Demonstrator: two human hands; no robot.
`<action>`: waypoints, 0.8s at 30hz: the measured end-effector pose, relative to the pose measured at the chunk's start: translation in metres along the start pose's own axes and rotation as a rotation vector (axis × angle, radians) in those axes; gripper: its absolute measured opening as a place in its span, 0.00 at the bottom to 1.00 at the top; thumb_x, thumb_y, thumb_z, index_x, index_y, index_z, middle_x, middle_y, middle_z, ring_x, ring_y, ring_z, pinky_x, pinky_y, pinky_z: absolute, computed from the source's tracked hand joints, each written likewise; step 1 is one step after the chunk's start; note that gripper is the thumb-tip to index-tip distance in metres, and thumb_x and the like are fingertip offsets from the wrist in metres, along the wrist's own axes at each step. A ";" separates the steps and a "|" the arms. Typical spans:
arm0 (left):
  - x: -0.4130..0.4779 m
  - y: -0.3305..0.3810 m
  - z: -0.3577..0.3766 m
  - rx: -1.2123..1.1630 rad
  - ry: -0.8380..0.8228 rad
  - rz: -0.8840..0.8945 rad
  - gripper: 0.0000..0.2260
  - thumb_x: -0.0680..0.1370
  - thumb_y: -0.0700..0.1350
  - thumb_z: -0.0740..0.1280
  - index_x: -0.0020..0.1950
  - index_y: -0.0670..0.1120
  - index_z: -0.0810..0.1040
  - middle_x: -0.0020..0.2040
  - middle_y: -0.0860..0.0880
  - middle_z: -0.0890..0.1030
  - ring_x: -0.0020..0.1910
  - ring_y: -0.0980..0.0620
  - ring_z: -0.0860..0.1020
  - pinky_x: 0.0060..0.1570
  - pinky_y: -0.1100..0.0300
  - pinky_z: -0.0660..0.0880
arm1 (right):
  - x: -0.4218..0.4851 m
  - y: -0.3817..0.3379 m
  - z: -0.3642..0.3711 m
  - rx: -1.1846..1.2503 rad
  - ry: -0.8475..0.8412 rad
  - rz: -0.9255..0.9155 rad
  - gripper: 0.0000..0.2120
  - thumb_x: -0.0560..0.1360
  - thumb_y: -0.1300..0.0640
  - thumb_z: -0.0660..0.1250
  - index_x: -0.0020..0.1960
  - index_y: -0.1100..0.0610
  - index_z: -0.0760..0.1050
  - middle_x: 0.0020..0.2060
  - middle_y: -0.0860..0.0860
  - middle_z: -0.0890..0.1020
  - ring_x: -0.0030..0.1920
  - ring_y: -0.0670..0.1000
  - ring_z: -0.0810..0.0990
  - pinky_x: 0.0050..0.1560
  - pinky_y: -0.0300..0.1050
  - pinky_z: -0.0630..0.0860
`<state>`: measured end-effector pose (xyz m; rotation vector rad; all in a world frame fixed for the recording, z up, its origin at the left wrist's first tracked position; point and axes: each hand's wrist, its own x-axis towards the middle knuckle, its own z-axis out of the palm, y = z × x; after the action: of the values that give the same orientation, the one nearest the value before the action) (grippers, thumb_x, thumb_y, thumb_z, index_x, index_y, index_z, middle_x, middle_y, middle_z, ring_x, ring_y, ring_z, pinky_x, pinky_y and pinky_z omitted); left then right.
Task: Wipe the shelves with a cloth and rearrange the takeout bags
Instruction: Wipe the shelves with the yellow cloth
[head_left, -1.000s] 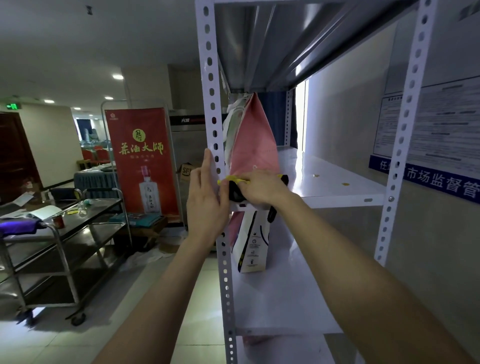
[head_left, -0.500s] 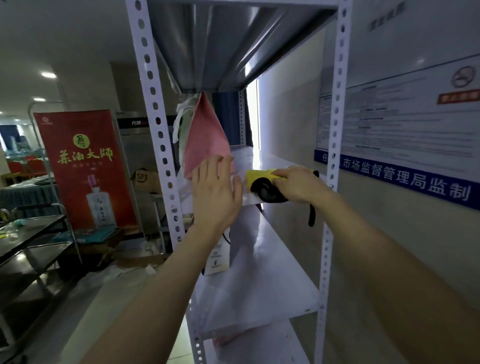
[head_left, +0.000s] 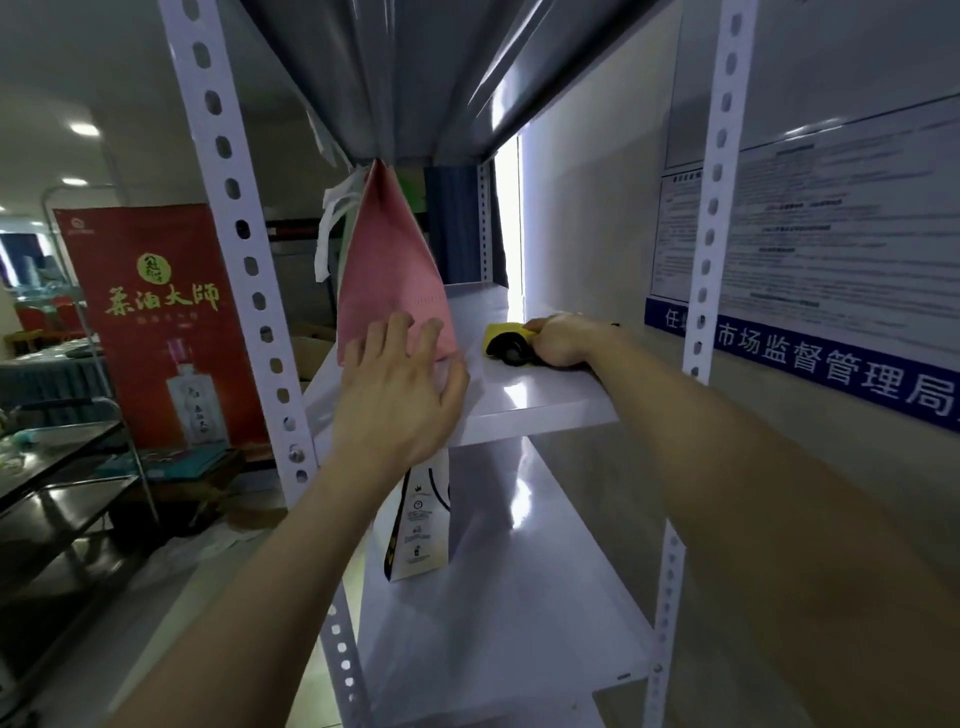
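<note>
A tall pink takeout bag (head_left: 390, 275) with white handles stands at the left of the white middle shelf (head_left: 540, 400). My left hand (head_left: 397, 397) rests flat against the bag's lower front, fingers spread. My right hand (head_left: 561, 345) grips a yellow and black cloth (head_left: 506, 343) and presses it on the shelf surface, to the right of the bag near the wall. On the lower shelf (head_left: 519, 623) stands a white takeout bag (head_left: 418, 525) with dark print, partly hidden behind the middle shelf's edge.
Perforated white uprights (head_left: 249, 270) (head_left: 711, 208) frame the rack; a grey shelf underside (head_left: 415, 73) hangs overhead. Wall notices (head_left: 831, 249) lie to the right. A red banner (head_left: 161, 322) and a steel trolley (head_left: 62, 467) stand on the left.
My right hand has slid the cloth to the right and further back along the shelf. My left hand has stayed on the pink bag. The view has moved closer to the rack.
</note>
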<state>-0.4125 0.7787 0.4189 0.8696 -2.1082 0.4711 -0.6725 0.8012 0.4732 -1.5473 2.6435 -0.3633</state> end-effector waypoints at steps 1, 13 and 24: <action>0.000 0.000 0.000 0.007 -0.008 0.001 0.26 0.86 0.58 0.55 0.78 0.46 0.73 0.73 0.41 0.75 0.69 0.40 0.73 0.70 0.43 0.68 | 0.013 -0.004 0.000 -0.038 -0.025 0.002 0.26 0.84 0.47 0.53 0.82 0.45 0.65 0.79 0.55 0.69 0.75 0.61 0.70 0.76 0.60 0.67; -0.001 0.006 -0.010 0.035 -0.098 -0.056 0.25 0.86 0.57 0.56 0.80 0.47 0.71 0.71 0.42 0.75 0.70 0.40 0.72 0.70 0.43 0.67 | 0.000 -0.006 0.001 -0.112 -0.030 -0.064 0.29 0.84 0.38 0.47 0.83 0.44 0.62 0.80 0.56 0.68 0.77 0.62 0.67 0.75 0.61 0.65; 0.000 0.001 -0.007 -0.013 -0.142 -0.033 0.30 0.83 0.58 0.52 0.80 0.45 0.70 0.73 0.38 0.72 0.68 0.37 0.72 0.68 0.40 0.68 | -0.128 0.027 0.013 -0.120 0.227 -0.191 0.22 0.88 0.48 0.49 0.75 0.50 0.73 0.70 0.57 0.78 0.68 0.59 0.74 0.58 0.48 0.66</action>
<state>-0.4096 0.7835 0.4237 0.9535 -2.2195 0.3876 -0.6298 0.9222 0.4460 -1.9107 2.7338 -0.4206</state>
